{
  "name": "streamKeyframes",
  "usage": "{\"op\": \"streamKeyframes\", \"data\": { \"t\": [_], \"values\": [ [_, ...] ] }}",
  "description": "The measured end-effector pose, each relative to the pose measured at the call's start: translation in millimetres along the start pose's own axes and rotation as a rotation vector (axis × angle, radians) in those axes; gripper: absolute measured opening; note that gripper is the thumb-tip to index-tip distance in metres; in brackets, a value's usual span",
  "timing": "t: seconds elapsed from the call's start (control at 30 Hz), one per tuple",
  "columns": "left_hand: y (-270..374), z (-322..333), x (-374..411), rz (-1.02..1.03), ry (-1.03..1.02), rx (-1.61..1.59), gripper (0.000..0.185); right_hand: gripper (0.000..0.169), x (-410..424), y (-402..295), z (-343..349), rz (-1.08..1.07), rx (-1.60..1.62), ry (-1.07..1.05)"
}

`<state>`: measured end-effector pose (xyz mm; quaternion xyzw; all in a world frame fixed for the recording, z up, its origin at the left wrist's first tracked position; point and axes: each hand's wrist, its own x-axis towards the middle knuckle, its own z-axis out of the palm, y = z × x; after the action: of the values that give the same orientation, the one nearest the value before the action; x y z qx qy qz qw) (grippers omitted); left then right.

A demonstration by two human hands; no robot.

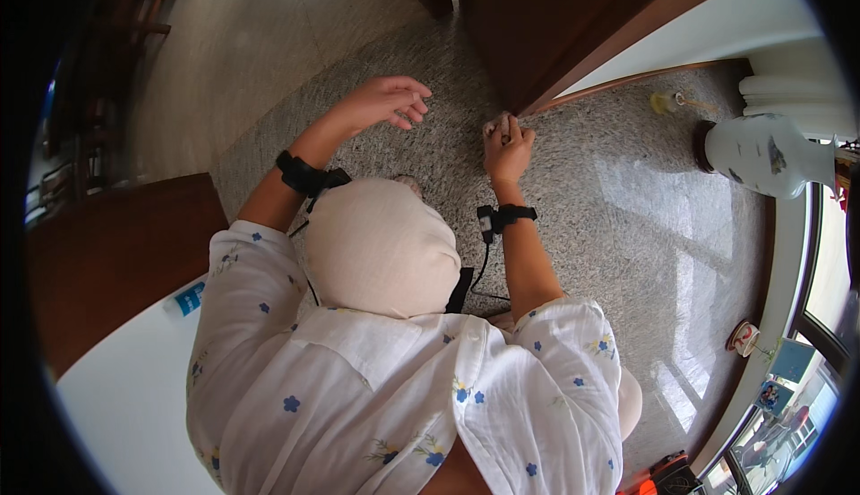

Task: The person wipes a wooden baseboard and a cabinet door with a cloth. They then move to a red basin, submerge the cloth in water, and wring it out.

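Observation:
My right hand [508, 153] is closed around a small crumpled, mottled whitish-brown thing [496, 125], perhaps a cloth; the fingers hide most of it. It is by the lower corner of a dark brown wooden door or door frame [537, 45]; whether it touches the wood I cannot tell. My left hand [393, 102] is held out over the speckled grey stone floor [457, 72], fingers apart, with nothing in it. Black straps with small devices and cables go round both wrists. My bent knee in beige cloth [383, 246] rises between my arms.
A large white painted vase [769, 152] stands at the right on a dark base, near a small yellowish bottle [664, 102]. Windows line the right wall, with a small pot [744, 339] below. Wooden chairs [151, 4] are at the upper left. A brown panel [127, 253] is at the left.

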<state>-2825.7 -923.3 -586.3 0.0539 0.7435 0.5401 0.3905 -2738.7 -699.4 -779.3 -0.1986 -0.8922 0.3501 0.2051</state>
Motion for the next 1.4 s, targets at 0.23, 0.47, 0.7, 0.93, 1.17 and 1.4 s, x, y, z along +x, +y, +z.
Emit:
{"op": "streamKeyframes", "data": {
  "t": [0.23,0.47,0.7,0.93,1.17,1.4],
  "values": [
    [-39.2,12.7,31.9,-0.101,-0.212,-0.052,0.043,0.025,13.4,34.1,39.3,0.465,0.522,-0.261],
    [-76.8,48.1,71.9,-0.281,-0.383,-0.532,0.049,0.045,1.8,-57.8,9.4,0.507,0.887,-0.531],
    [-118.9,13.8,157.5,0.425,-0.410,-0.634,0.022,0.039,12.1,-16.7,-24.1,0.403,0.535,-0.532],
    [-92.6,-14.8,222.0,0.316,0.395,-0.172,0.012,0.033,13.2,11.0,-38.5,0.624,0.571,-0.504],
    [-86.4,-5.6,252.1,0.510,0.592,0.260,0.028,0.031,-0.1,14.4,-45.7,0.657,0.570,-0.486],
    [-98.9,23.1,252.6,0.578,0.729,0.264,0.010,0.032,3.5,18.0,-43.2,0.657,0.677,-0.421]
  ]
}}
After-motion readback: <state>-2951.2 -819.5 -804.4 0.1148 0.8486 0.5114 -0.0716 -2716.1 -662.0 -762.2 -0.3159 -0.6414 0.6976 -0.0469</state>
